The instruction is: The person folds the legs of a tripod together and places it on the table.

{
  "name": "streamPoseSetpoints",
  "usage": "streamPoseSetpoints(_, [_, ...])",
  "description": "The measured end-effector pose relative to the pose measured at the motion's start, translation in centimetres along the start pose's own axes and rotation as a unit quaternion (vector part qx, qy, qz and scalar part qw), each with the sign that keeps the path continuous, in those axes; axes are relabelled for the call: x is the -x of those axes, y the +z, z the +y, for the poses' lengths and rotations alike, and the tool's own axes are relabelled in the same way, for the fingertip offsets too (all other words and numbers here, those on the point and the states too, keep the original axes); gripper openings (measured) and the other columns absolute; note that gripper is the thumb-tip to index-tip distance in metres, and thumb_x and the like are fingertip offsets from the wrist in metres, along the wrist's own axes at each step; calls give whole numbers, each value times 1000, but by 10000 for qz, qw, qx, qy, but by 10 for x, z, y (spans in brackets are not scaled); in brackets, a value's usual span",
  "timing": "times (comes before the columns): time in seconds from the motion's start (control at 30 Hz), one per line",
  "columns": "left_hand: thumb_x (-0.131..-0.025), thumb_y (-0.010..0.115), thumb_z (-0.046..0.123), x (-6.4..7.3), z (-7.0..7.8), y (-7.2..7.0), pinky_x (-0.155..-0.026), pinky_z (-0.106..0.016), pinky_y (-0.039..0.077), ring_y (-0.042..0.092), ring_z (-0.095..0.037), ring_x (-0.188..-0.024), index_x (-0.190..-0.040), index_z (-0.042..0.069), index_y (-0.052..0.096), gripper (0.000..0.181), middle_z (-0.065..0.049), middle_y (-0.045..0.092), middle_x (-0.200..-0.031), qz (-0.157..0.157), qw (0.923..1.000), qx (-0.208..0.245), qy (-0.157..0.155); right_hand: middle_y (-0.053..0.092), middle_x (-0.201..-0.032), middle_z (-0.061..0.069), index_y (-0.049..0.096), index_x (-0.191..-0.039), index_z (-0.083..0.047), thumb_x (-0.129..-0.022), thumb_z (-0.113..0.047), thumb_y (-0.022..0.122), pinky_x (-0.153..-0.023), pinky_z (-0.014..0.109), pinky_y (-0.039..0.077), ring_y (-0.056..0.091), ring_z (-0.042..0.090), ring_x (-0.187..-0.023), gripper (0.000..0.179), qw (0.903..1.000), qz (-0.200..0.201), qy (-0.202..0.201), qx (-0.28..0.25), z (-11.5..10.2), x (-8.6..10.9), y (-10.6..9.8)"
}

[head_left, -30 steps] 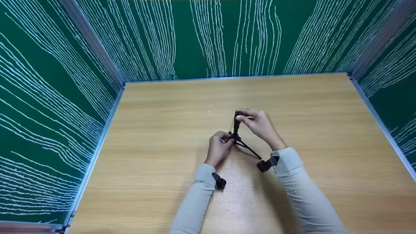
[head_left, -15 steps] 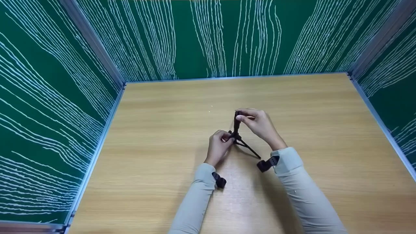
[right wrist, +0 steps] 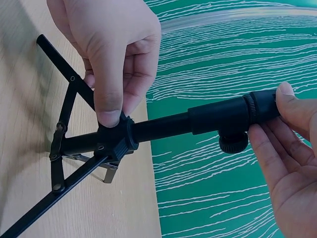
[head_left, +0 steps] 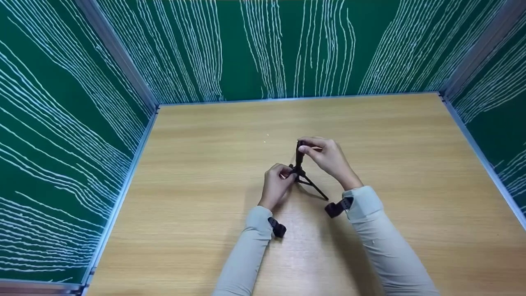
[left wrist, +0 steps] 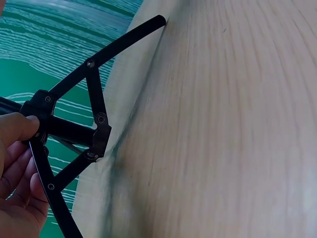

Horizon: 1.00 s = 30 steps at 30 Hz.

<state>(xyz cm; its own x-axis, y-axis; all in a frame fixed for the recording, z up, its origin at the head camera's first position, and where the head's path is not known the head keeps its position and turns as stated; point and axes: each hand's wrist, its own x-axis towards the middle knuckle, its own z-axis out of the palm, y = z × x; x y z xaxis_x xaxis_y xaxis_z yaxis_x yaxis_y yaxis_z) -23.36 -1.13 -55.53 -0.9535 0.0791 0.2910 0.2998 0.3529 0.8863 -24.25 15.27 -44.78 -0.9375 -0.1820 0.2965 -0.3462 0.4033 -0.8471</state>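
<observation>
A small black tripod [head_left: 299, 164] stands near the middle of the table, its hinged legs [left wrist: 126, 42] spread and joined by short braces. My left hand [head_left: 275, 185] pinches the leg collar [right wrist: 115, 139] between thumb and fingers. At the top of the column, my right hand [head_left: 328, 159] grips the tripod head [right wrist: 262, 105] with thumb and fingertips. Just below those fingers a ribbed knob [right wrist: 233, 143] sticks out from the column's side. In the left wrist view the lower centre tube [left wrist: 72, 131] runs down to the brace joint. The column stands nearly upright.
The wood-grain table [head_left: 197, 172] is bounded at the back and sides by green panels [head_left: 234, 49] with wavy white lines, set in metal frames. Tiny pale specks [head_left: 266, 138] lie beyond the hands. Each wrist wears a small black camera [head_left: 277, 228].
The tripod's near right leg tip has shifted slightly left and up in the head view. Both hands keep their hold in almost the same place.
</observation>
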Motion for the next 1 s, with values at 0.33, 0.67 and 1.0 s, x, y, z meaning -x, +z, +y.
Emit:
streamPoseSetpoints(0.33, [-79, 73, 5, -2, 5, -2, -60, -15, 47, 52, -1, -69, -85, 3, 69, 6, -4, 63, -79, 26, 10000, 45, -4, 69, -110, 19, 69, -112, 2, -90, -11, 67, -89, 38, 55, 67, 29, -102, 26, 9999, -26, -152, 72, -1, 1, -2])
streamPoseSetpoints(0.67, [-79, 72, 6, -4, 6, -2, -62, -15, 47, 53, -1, -70, -87, 3, 70, 8, -3, 65, -81, 15, 9999, 49, -129, 68, -113, 20, 68, -114, 2, -90, -12, 66, -92, 40, 54, 66, 31, -104, 27, 9999, -91, -124, 19, -1, 1, -2])
streamPoseSetpoints(1.0, [-79, 73, 6, -4, 10, -4, -61, -16, 48, 54, -2, -69, -86, 3, 70, 8, -4, 65, -81, 13, 9999, 107, -93, 68, -113, 19, 68, -114, 1, -90, -13, 66, -93, 39, 53, 65, 29, -106, 28, 9999, -91, -66, -22, -1, 0, -3])
